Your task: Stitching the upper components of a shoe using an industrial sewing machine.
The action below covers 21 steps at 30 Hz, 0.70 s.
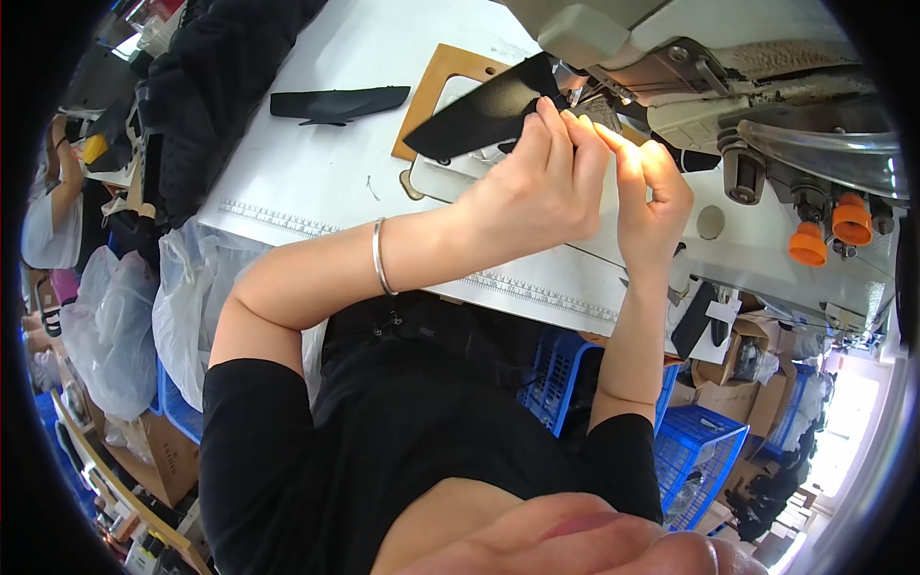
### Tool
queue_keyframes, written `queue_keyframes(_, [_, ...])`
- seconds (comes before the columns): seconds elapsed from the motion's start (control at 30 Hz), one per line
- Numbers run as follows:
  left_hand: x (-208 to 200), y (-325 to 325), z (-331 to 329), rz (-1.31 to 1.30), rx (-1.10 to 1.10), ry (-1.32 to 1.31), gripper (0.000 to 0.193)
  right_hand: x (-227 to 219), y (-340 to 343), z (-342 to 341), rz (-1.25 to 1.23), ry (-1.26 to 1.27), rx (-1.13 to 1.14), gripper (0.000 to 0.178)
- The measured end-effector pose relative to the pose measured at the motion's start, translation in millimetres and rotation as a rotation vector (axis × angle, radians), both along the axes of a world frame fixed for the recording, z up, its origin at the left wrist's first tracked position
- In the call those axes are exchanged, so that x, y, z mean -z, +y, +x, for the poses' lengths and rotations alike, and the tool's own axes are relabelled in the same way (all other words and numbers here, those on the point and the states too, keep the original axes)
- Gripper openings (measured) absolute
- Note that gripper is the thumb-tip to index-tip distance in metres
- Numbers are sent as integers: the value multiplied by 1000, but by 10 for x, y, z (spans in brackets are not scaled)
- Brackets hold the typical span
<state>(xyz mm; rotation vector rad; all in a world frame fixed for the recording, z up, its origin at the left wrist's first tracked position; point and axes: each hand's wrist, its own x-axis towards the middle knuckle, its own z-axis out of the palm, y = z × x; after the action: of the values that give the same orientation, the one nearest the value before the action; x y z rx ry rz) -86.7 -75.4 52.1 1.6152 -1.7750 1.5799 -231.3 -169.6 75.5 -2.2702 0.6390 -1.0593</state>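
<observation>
My left hand (551,182), a silver bangle on its wrist, is closed in a pinch at the right end of a flat black fabric piece (474,113). That piece slants down to the left, its right end close to the lit needle area of a sewing machine (580,36). My right hand (654,192) is also pinched, its fingertips meeting those of the left beside the needle. Whatever lies between the right fingertips is too small to make out. Another black fabric piece (337,103) rests on the white table (287,158) to the left.
A tan frame-like plate (431,81) lies beneath the held piece. Dark cloth (216,96) is heaped at the table's left. Orange-ended parts (851,220) hang at the right. Plastic bags (105,326) and blue crates (700,455) stand below table level. Another person (56,216) is at far left.
</observation>
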Motion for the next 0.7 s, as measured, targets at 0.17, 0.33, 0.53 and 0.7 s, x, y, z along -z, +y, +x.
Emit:
queue_keyframes(0.17, [-39, 82, 136, 81, 41, -28, 18, -12, 12, -8, -124, 33, -2, 24])
queue_keyframes(0.33, [-34, 64, 291, 63, 169, 34, 17, -131, -113, -6, -589, 94, -24, 34])
queue_keyframes(0.53, [-69, 53, 456, 101, 294, 43, 20, -179, -282, -77, -400, 312, -99, 41])
queue_keyframes(0.7, [-64, 8, 531, 158, 338, 75, 21, -130, -411, -38, -239, 227, -174, 43])
